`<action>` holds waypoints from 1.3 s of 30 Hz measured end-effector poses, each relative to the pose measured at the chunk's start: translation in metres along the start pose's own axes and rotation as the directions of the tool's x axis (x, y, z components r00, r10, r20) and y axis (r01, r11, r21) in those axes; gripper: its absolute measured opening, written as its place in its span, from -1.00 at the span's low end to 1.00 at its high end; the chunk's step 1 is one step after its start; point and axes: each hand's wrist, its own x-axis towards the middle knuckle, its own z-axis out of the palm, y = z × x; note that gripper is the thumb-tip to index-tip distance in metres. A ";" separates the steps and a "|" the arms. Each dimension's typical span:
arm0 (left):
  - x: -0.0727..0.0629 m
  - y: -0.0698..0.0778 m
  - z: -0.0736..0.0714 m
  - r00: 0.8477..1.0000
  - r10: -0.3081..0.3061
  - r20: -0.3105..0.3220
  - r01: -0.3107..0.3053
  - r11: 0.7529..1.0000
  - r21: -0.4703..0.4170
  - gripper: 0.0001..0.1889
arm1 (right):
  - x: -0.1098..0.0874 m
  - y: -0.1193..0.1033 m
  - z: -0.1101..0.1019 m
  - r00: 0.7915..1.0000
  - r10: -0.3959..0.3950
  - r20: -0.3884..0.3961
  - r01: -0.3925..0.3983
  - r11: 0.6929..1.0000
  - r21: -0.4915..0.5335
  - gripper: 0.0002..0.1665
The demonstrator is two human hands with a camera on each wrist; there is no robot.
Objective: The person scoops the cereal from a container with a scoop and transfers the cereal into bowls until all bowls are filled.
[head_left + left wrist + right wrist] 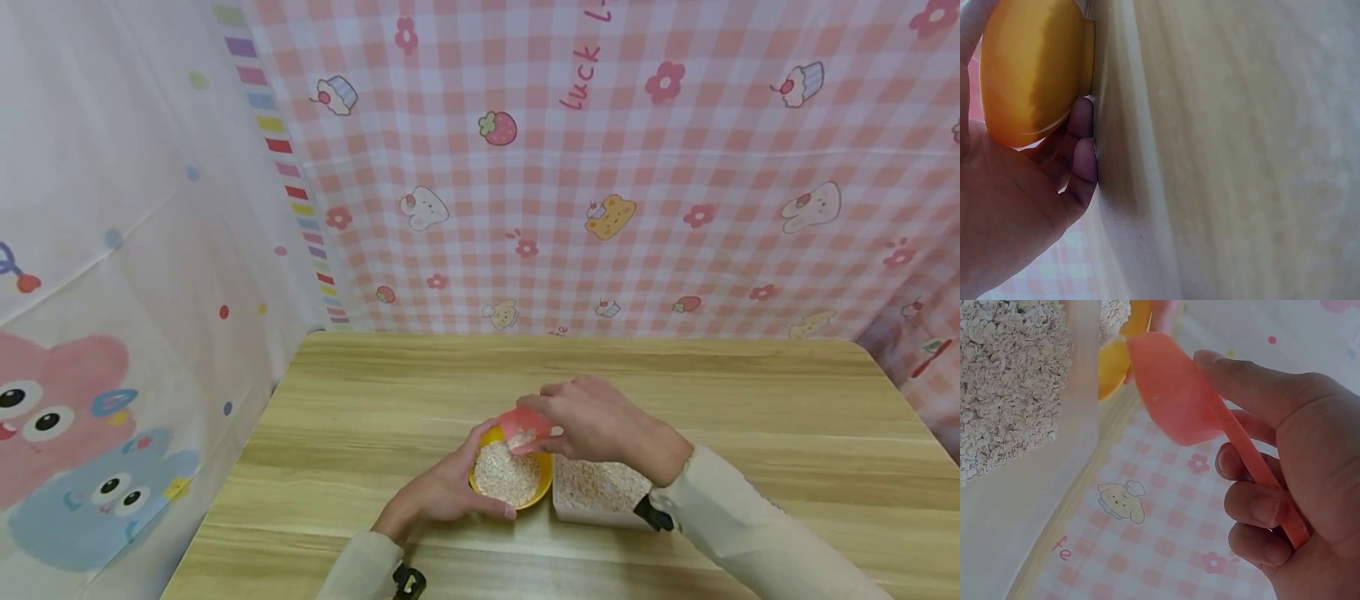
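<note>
My left hand (450, 487) holds a yellow bowl (546, 482) by its side, thumb at the near rim. Pale oat flakes (507, 475) fill much of the bowl. In the left wrist view, the fingers curl about the lower wall of the bowl (1032, 69), close to the tabletop. My right hand (600, 421) grips a pink-red scoop (1175, 387) by its handle, index finger stretched along it. Tilted over the bowl's far side, the scoop has some flakes at its mouth in the head view.
A translucent white box (600, 517) of oat flakes stands right of the bowl, partly under my right forearm. Both sit on a wood-grain table (360, 400). Behind it hangs a pink checked cloth (465, 175), with a white patterned one (150, 225) at the left.
</note>
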 end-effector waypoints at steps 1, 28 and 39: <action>0.000 0.000 0.000 1.000 0.002 0.001 -0.002 1.000 0.001 0.19 | 0.000 0.000 0.000 1.000 0.001 -0.002 -0.001 1.000 -0.007 -0.41; 0.000 0.000 -0.001 1.000 0.016 0.001 -0.016 1.000 0.024 0.20 | -0.006 0.000 -0.005 1.000 0.006 -0.026 -0.008 0.996 -0.092 -0.43; 0.000 0.001 -0.001 1.000 0.013 -0.001 -0.013 1.000 0.015 0.19 | -0.017 0.006 -0.004 0.998 0.012 -0.055 -0.013 1.000 -0.022 -0.44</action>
